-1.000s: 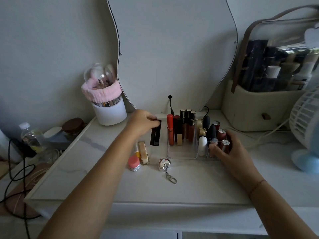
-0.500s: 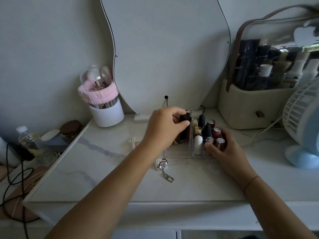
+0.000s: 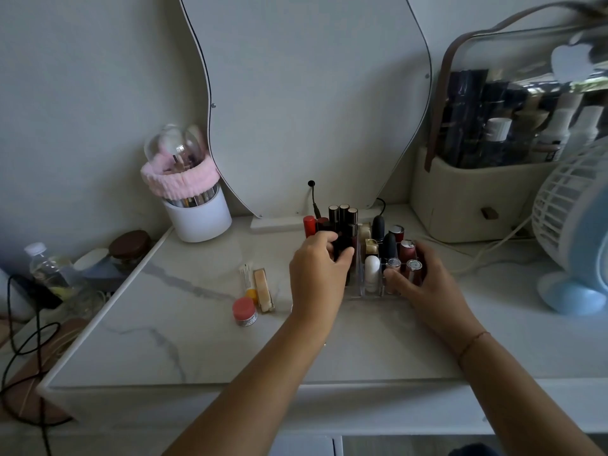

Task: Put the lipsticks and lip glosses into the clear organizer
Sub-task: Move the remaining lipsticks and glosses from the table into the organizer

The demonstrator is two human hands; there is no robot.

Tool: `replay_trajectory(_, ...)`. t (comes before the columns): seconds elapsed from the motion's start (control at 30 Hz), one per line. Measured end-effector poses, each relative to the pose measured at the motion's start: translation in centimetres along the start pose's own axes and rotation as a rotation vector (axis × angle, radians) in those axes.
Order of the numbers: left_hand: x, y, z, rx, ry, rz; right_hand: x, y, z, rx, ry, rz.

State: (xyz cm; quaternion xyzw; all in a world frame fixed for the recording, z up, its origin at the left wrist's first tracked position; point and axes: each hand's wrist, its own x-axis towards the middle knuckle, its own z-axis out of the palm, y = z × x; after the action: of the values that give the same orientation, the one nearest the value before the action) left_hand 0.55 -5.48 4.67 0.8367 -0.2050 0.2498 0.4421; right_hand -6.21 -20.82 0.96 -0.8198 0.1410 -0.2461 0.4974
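The left hand [image 3: 317, 271] has carried the black lipstick tube [image 3: 342, 246] from the tabletop over to the clear organizer [image 3: 357, 284], fingers pinching it above a left slot; the right hand [image 3: 419, 281], fingers curled, braces the organizer's right side — nearly slotted in, with three more items waiting left of the left hand

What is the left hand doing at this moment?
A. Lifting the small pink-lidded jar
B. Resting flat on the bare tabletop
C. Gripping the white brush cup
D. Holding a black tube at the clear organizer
D: the left hand has its fingers closed around a black tube at the left part of the clear organizer; the pink-lidded jar sits untouched on the tabletop.
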Motion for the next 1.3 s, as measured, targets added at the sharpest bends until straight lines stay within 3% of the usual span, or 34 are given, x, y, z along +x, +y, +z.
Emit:
replay_trajectory(0.43,-0.3,-1.9,-0.4,-0.137,-0.245,-0.176,0.0,0.1,0.1,0.004,0.011,0.004)
replay_trajectory(0.73,-0.5,-2.2,0.6,-0.07,-0.15,-0.186,0.0,0.2,0.1,-0.022,0.017,0.012)
replay_trajectory(1.3,-0.6,-2.3,0.7,-0.01,-0.129,-0.123,0.0,0.5,0.1,-0.018,0.007,-0.003)
